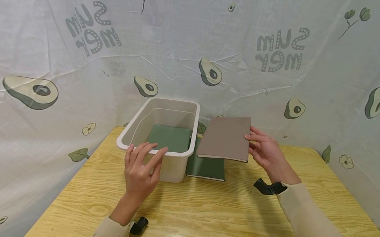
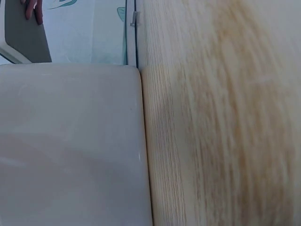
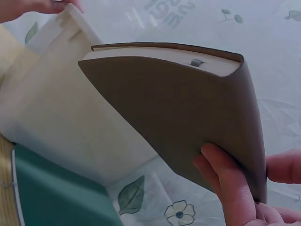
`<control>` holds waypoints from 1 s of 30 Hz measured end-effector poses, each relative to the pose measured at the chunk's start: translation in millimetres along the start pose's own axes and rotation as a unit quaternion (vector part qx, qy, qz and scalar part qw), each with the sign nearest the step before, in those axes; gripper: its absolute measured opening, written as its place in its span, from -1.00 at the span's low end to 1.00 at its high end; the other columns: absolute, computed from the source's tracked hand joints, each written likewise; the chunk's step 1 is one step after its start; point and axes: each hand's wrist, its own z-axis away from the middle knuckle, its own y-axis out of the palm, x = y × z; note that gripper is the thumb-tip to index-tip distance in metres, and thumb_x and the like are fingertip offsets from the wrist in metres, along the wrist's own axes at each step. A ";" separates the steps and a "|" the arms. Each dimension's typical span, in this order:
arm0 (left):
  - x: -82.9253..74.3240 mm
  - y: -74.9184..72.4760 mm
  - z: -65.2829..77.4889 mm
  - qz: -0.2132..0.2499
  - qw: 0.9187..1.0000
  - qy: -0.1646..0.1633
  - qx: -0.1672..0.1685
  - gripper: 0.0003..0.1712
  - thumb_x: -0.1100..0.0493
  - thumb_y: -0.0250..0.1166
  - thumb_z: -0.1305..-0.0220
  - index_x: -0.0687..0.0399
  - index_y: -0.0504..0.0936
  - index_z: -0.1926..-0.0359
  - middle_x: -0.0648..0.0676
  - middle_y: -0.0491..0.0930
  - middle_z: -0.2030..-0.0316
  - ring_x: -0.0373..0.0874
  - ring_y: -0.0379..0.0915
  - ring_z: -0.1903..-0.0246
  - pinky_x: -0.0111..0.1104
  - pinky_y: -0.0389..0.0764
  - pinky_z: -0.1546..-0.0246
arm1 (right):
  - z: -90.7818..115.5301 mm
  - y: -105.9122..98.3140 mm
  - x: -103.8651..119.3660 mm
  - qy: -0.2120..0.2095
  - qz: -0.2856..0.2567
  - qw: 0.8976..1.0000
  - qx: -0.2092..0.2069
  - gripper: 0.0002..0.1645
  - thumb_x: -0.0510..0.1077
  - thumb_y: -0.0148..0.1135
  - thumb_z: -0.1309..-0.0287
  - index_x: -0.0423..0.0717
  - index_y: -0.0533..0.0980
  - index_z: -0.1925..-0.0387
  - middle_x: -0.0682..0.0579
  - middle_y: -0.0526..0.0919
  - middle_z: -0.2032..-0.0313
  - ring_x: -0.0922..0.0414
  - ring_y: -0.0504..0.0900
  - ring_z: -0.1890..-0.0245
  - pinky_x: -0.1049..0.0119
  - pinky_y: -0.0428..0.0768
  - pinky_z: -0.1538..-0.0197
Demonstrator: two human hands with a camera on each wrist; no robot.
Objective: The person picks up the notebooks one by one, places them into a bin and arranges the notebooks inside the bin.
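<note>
My right hand (image 1: 267,151) holds a brown notebook (image 1: 226,138) by its spine side, thumb on top and fingers beneath. It is raised above the table, right of a white plastic bin (image 1: 172,166). In the right wrist view the brown notebook (image 3: 174,103) shows its page edge and a small ribbon end. At the bin's near rim rests my left hand (image 1: 143,167), its fingers over the edge. A green notebook (image 1: 168,137) lies inside the bin. Another dark green notebook (image 1: 207,168) lies on the table against the bin's right side, partly hidden under the brown one.
The wooden table (image 1: 205,213) reaches back to a pale curtain (image 1: 180,38) printed with avocados and lettering. Dark wrist straps sit on both wrists. The bin's wall (image 2: 70,141) fills much of the left wrist view.
</note>
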 end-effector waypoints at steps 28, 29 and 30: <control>0.4 -0.8 0.4 -0.001 1.000 0.001 0.002 -0.72 0.08 0.22 -0.55 -0.03 0.85 0.00 0.26 0.77 0.04 0.28 0.63 -0.04 0.09 0.24 -0.53 | -9.6 24.8 40.5 -0.028 -0.025 0.999 0.005 -0.10 -0.35 0.08 -0.53 0.05 -0.01 -0.72 0.12 0.32 -0.26 0.15 0.32 -0.21 0.45 0.72 0.11; 0.4 -0.8 0.3 -0.001 1.000 0.001 0.002 -0.72 0.08 0.22 -0.55 -0.03 0.85 0.00 0.25 0.77 0.04 0.28 0.63 -0.04 0.10 0.24 -0.53 | -9.8 25.4 41.4 -0.028 -0.028 0.999 0.005 -0.10 -0.36 0.08 -0.53 0.05 -0.01 -0.72 0.13 0.31 -0.26 0.15 0.32 -0.21 0.45 0.72 0.11; 0.4 -0.8 0.5 -0.001 1.000 0.001 0.002 -0.72 0.08 0.22 -0.55 -0.03 0.85 0.00 0.25 0.77 0.04 0.27 0.63 -0.04 0.10 0.24 -0.53 | -10.0 26.0 42.5 -0.028 -0.031 0.999 0.005 -0.10 -0.36 0.07 -0.54 0.05 -0.02 -0.72 0.13 0.31 -0.26 0.15 0.32 -0.20 0.45 0.72 0.12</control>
